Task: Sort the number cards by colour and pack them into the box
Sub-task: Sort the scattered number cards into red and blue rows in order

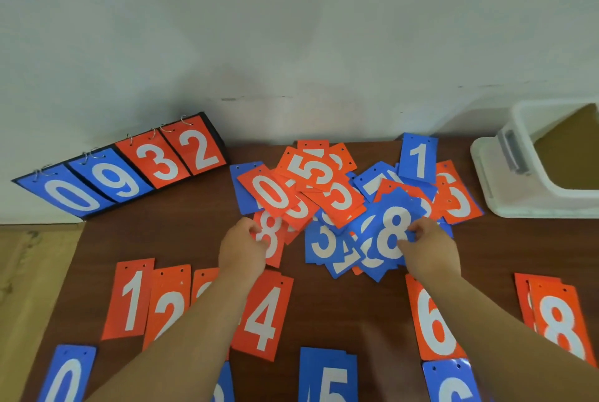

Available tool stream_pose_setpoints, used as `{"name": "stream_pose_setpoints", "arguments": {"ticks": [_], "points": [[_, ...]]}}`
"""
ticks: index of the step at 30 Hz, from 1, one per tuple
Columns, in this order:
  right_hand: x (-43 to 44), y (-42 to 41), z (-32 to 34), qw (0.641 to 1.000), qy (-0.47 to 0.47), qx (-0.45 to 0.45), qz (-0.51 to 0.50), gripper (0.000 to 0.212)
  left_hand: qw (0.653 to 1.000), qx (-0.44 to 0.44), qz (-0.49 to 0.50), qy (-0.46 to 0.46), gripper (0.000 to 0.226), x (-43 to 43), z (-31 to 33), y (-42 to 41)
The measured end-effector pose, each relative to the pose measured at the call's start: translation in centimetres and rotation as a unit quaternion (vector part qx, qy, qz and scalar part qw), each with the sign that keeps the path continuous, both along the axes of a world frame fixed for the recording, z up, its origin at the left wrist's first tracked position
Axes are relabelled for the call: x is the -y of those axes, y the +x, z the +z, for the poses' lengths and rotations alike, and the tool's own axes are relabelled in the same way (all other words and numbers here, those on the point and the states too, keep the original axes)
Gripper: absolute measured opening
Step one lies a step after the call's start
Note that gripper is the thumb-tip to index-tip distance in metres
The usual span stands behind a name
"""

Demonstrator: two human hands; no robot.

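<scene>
Lots is covered up here. The left forearm lies across the near row, so the orange card between 2 and 4 (pixel 202 283) can't be read, and a blue card at the bottom edge (pixel 224 384) is mostly hidden too. The bottom of the frame chops off the blue 0 card (pixel 66 375), the blue 5 card (pixel 327 375) and what looks like a blue 6 card (pixel 452 384). The white plastic box (pixel 505 181) in the upper right runs off the right edge.

Readable stuff: the ring-bound flip scoreboard (pixel 123 171) in the upper left shows 0 9 in blue and 3 2 in orange. The near orange row reads 1, 2, 4, 6, 8.

The mixed pile of blue and orange number cards (pixel 337 194) sits mid-frame on the dark brown wooden table (pixel 175 239). The left hand (pixel 243 246) has its fingers curled on the edge of an orange 8 card (pixel 272 241) at the pile's left. The right hand (pixel 428 249) pinches a blue 8 card (pixel 392 226) at the pile's right.
</scene>
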State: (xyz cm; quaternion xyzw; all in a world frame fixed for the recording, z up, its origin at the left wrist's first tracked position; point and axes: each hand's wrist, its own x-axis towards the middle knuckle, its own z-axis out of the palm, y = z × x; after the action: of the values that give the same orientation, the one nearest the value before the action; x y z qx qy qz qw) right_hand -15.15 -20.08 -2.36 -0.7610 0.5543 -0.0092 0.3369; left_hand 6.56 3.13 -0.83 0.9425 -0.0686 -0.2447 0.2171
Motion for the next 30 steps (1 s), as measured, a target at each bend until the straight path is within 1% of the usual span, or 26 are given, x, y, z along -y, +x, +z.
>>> {"name": "stream_pose_setpoints", "arguments": {"ticks": [4, 6, 10, 14, 17, 20, 23, 26, 30], "points": [[0.3, -1.2, 1.0, 1.0, -0.011, -0.003, 0.008, 0.029, 0.999, 0.009, 0.046, -0.025, 0.018, -1.1, 2.0, -0.9], [0.3, -1.8, 1.6, 1.0, -0.009, 0.008, -0.005, 0.028, 0.998, 0.008, 0.061, -0.029, 0.02, -1.9, 2.9, -1.6], [0.1, -3.4, 3.2, 0.997, -0.008, 0.059, -0.041, 0.029, 0.994, -0.006, 0.095, -0.054, 0.034, -3.1, 4.7, -3.7], [-0.4, -5.0, 5.1, 0.991, 0.021, 0.128, -0.037, 0.023, 0.989, -0.013, 0.118, -0.092, 0.034, -3.6, 7.0, -6.9], [-1.5, -6.3, 6.9, 0.981, 0.055, 0.186, -0.021, 0.019, 0.981, -0.014, 0.108, -0.161, 0.028, -3.5, 8.5, -10.0], [-2.7, -8.1, 8.3, 0.972, 0.081, 0.222, -0.005, 0.018, 0.969, -0.017, 0.096, -0.229, 0.027, -3.1, 9.4, -13.0], [-3.0, -10.6, 9.4, 0.967, 0.084, 0.239, 0.003, 0.019, 0.967, -0.005, 0.057, -0.248, 0.028, -2.6, 9.9, -15.8], [-2.8, -14.2, 10.0, 0.967, 0.061, 0.246, 0.002, 0.021, 0.965, -0.017, 0.022, -0.26, 0.029, -2.0, 9.9, -18.5], [-2.0, -20.0, 10.1, 0.976, 0.051, 0.209, -0.024, 0.024, 0.965, -0.03, -0.03, -0.257, 0.03, -0.8, 9.3, -22.0]]}}
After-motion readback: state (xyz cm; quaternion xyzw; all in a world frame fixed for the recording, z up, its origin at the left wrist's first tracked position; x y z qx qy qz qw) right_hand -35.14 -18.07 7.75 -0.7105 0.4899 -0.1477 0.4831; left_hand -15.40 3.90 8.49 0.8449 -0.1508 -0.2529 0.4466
